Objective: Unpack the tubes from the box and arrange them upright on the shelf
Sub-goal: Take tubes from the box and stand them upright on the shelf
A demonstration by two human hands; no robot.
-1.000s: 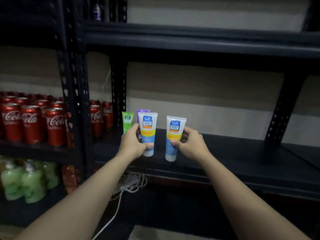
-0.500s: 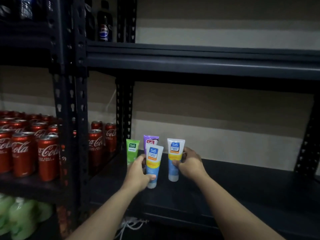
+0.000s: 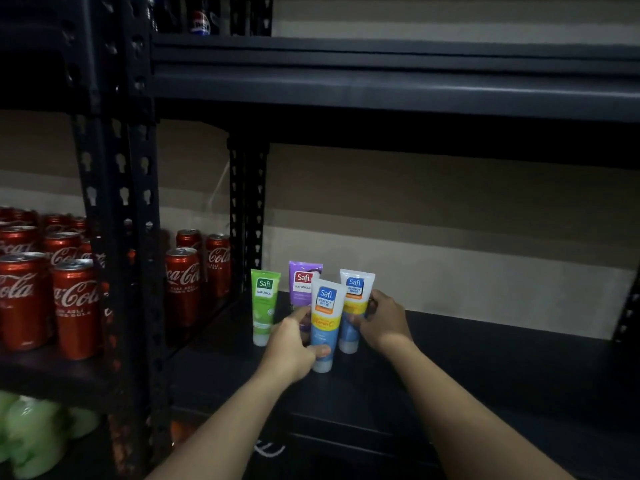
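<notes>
Head view: I am noting the gap between the two white-and-blue tubes closing since half a second ago. My left hand [image 3: 291, 344] is gripping the front tube [image 3: 325, 306] and my right hand [image 3: 384, 322] is gripping the rear tube [image 3: 356, 289], both right of the green tube [image 3: 265, 303] on the shelf [image 3: 485, 358]. I am counting four tubes: one green, one purple tube [image 3: 303, 282], two white-and-blue.

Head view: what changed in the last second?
The left hand and right hand carried their white-blue tubes deeper onto the shelf and closer together; the right tube is now beside the purple tube, the left tube in front. Both grips held. The green tube and purple tube stayed.
</notes>
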